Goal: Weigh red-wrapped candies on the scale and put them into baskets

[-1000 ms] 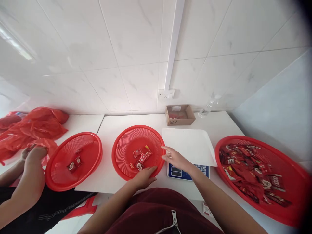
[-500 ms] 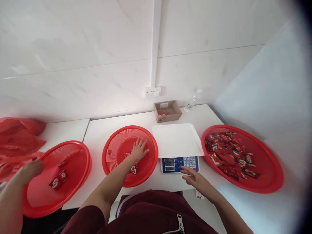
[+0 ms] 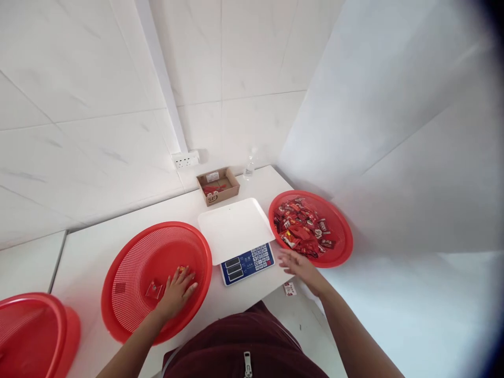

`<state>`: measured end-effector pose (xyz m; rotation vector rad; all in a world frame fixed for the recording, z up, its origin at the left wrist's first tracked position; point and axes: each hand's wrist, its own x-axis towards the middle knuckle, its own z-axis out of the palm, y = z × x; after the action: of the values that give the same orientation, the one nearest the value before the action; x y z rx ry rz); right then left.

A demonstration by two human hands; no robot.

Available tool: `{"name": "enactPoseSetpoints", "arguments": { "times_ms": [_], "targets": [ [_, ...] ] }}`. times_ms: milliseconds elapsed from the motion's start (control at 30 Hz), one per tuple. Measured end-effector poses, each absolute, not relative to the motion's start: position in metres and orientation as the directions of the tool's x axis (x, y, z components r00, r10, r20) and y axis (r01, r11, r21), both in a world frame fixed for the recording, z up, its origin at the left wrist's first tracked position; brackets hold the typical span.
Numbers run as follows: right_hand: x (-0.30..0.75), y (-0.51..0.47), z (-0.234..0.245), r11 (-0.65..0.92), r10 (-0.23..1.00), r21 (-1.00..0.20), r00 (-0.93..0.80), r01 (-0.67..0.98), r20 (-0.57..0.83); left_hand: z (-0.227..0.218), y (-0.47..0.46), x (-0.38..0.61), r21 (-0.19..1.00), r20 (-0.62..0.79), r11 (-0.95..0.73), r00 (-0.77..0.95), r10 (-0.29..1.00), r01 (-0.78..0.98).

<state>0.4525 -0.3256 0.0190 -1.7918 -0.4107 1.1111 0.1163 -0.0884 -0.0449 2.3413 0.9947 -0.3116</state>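
My left hand (image 3: 176, 295) reaches into the middle red basket (image 3: 110, 296), fingers spread and palm down. One small red packet (image 3: 154, 290) lies beside its fingers, and a bit of an orange packet (image 3: 181, 269) shows at the fingertips; whatever is under the palm is hidden. My right hand (image 3: 302, 269) hovers over the table's front edge with fingers loosely apart and nothing visible in them. It is just right of the digital scale's blue keypad (image 3: 248, 264) and in front of the right red basket (image 3: 347, 231), which holds a heap of red snack packets (image 3: 301, 226).
The scale's white pan (image 3: 236, 228) stands between the two baskets. Behind it are an open cardboard box (image 3: 222, 197) with red bits inside and a clear plastic bottle (image 3: 249, 167). Another red basket (image 3: 59, 320) is at the lower left. Walls border the table behind and right.
The view has turned right, and another person's hand at the left has gone out of sight. My right hand has moved from the keypad's front toward the right basket. My left hand stays in the middle basket.
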Motion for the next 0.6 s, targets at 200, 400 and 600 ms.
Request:
{"name": "enactPoseSetpoints", "arguments": {
  "times_ms": [200,400,600],
  "targets": [
    [0.517,-0.298,0.008,-0.321,0.475,-0.863,0.722,-0.390,-0.503,-0.029,-0.139,0.150,0.620,-0.442,-0.351,0.682,0.582,0.702],
    [0.535,-0.279,-0.027,-0.492,0.526,-0.778,0.578,-0.391,-0.623,-0.025,-0.141,0.156,0.502,-0.519,-0.327,0.582,0.626,0.800],
    [0.571,-0.300,-0.051,-0.581,0.518,-0.790,0.658,-0.197,-0.546,-0.018,-0.129,0.132,0.212,-0.467,-0.356,0.414,0.781,0.910]
  ]
}}
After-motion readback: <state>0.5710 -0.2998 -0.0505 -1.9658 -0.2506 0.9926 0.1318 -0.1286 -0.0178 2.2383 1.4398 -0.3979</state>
